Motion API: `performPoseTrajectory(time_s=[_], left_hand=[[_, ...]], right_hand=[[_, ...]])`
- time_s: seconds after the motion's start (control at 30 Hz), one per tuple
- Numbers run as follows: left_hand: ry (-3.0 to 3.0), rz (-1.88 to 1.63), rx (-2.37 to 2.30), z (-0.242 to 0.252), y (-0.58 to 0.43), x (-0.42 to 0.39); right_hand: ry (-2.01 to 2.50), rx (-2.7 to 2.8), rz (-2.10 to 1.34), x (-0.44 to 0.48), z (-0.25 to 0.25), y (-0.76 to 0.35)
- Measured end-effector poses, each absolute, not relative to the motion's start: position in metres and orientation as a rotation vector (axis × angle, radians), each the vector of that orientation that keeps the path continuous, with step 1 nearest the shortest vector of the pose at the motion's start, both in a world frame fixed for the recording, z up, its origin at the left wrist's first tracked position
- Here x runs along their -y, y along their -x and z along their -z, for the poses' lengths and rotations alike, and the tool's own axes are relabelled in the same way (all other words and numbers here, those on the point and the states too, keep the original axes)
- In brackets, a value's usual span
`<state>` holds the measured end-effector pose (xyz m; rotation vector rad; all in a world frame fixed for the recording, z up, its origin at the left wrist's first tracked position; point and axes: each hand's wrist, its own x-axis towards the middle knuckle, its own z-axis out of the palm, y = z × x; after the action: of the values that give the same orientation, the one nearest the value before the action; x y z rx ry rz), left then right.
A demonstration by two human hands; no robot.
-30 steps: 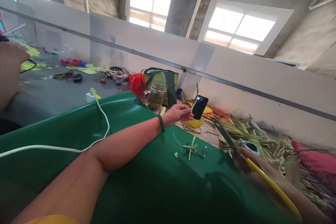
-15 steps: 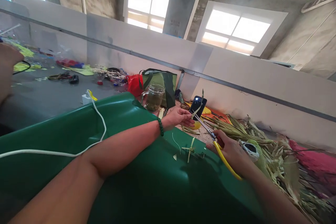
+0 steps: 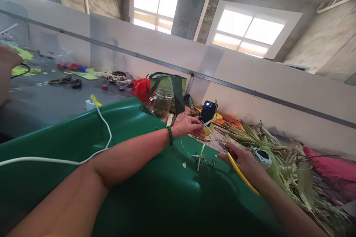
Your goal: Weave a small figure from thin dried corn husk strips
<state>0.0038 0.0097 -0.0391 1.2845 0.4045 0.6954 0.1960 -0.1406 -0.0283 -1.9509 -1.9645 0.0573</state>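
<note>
My left hand (image 3: 188,126), with a green bead bracelet at the wrist, pinches a thin green leaf strip (image 3: 209,121) out over the far edge of the green sheet (image 3: 155,192). My right hand (image 3: 242,162) grips yellow-handled scissors (image 3: 226,151), whose blades reach up to the strip beside my left fingers. A small folded leaf piece (image 3: 200,157) lies on the green sheet below both hands. A dark phone (image 3: 207,111) stands propped just behind the strip.
A glass mug (image 3: 160,102) and a green bag (image 3: 171,83) stand behind the sheet. Dried leaves (image 3: 280,159) pile up at the right. A white cable (image 3: 69,161) crosses the sheet. Scattered clutter lies on the grey table (image 3: 41,96) at left. A partition wall runs behind.
My right hand has come in from the lower right with the scissors, bringing the blades up to the leaf strip held in my left hand, which stayed almost in place.
</note>
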Motion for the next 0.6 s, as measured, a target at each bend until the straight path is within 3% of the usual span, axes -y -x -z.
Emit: performPoseTrajectory(time_s=[0.27, 0.43, 0.6], left_hand=[[-1.294, -0.703, -0.449, 0.035, -0.002, -0.007], [-1.249, -0.825, -0.564, 0.024, 0.003, -0.002], [-1.217, -0.881, -0.607, 0.018, 0.004, 0.002]], right_hand=[[1.992, 1.992, -0.045, 0.145, 0.029, -0.204], [2.418, 1.922, 0.111, 0.153, 0.021, -0.216], [2.648, 1.936, -0.001, 0.162, 0.026, -0.216]])
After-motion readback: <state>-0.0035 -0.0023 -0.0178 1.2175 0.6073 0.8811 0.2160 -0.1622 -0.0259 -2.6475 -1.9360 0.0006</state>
